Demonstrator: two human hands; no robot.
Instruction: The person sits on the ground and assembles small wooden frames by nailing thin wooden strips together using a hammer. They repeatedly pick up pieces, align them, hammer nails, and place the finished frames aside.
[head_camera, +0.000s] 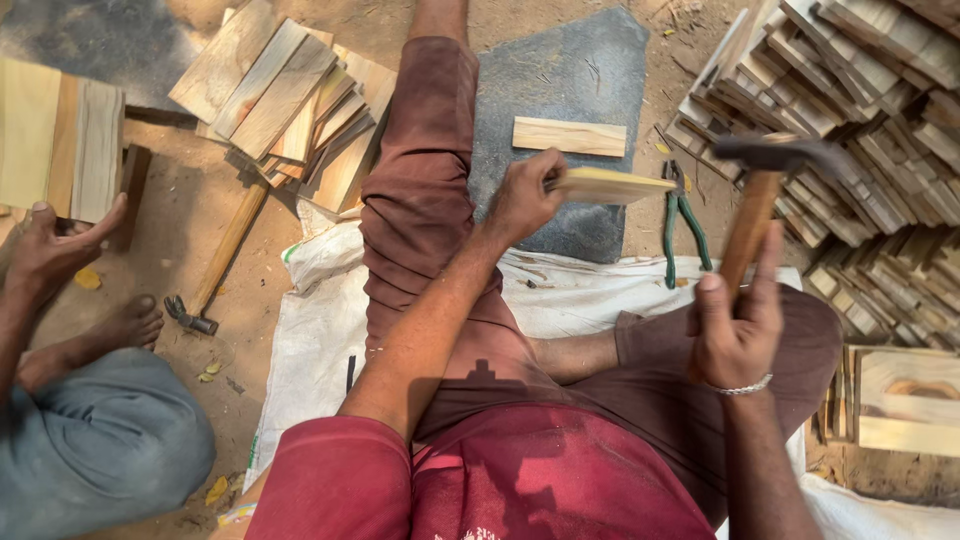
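Note:
My left hand (522, 198) grips one end of a pale wooden slat (612, 185), held level above a dark grey stone slab (560, 90). A second short slat (569, 136) lies flat on the slab just beyond it. My right hand (738, 325) is closed around the wooden handle of a hammer (762, 190), raised so its dark head hangs to the right of the held slat. I sit on a white woven sack (320, 330) with my left leg stretched out past the slab.
Green-handled pliers (683, 225) lie beside the slab. Stacks of wooden slats (860, 130) fill the right side and another pile (290, 100) lies upper left. A second hammer (222, 258) rests on the dirt. Another person's hand (55, 250) holds a wooden panel (60, 140) at left.

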